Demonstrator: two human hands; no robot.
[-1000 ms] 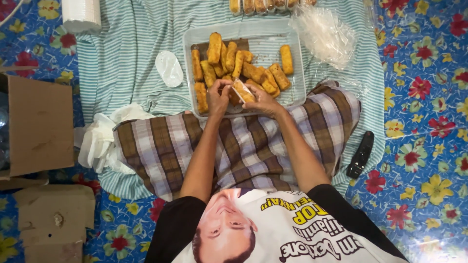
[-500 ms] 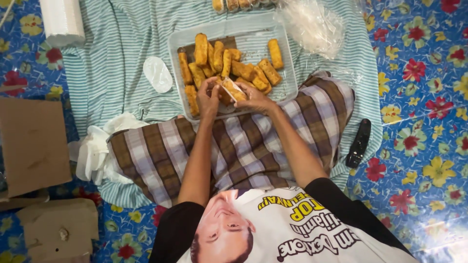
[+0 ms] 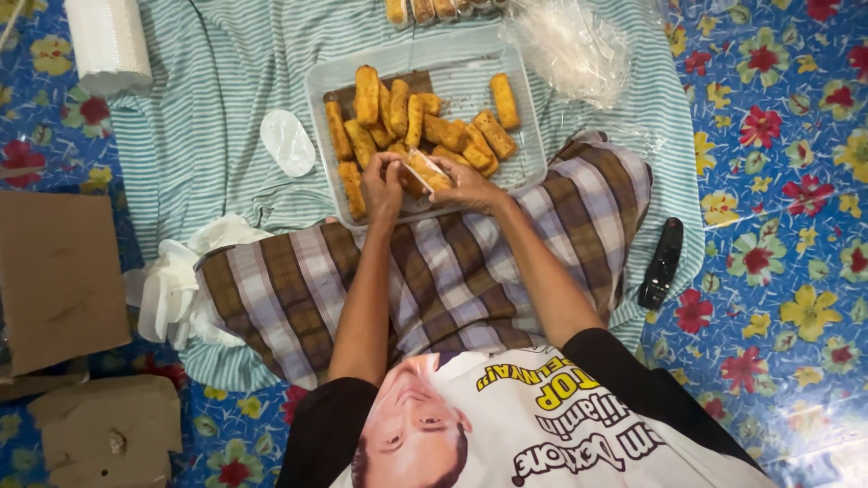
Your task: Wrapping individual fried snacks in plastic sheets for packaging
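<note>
I sit on the floor. My left hand [image 3: 382, 185] and right hand [image 3: 466, 183] both hold one fried roll [image 3: 425, 170] with thin wrap around it, at the near edge of the tray [image 3: 529, 158]. Farther in, many bare rolls [image 3: 398, 113] wait. Beyond, a row of finished rolls [image 3: 434, 9].

You sit on a floor [image 3: 796, 298] covered in a blue sheet with red and yellow flowers. A striped green-and-white cloth [image 3: 217, 117] lies over its upper middle, bearing a clear tray [image 3: 533, 136] of fried sticks, a small white lid [image 3: 287, 141] and crumpled clear plastic [image 3: 579, 45]. Flattened cardboard [image 3: 59, 271] lies at the left (two pieces), a black remote [image 3: 662, 262] at the right, a white roll [image 3: 108, 41] upper left.
</note>
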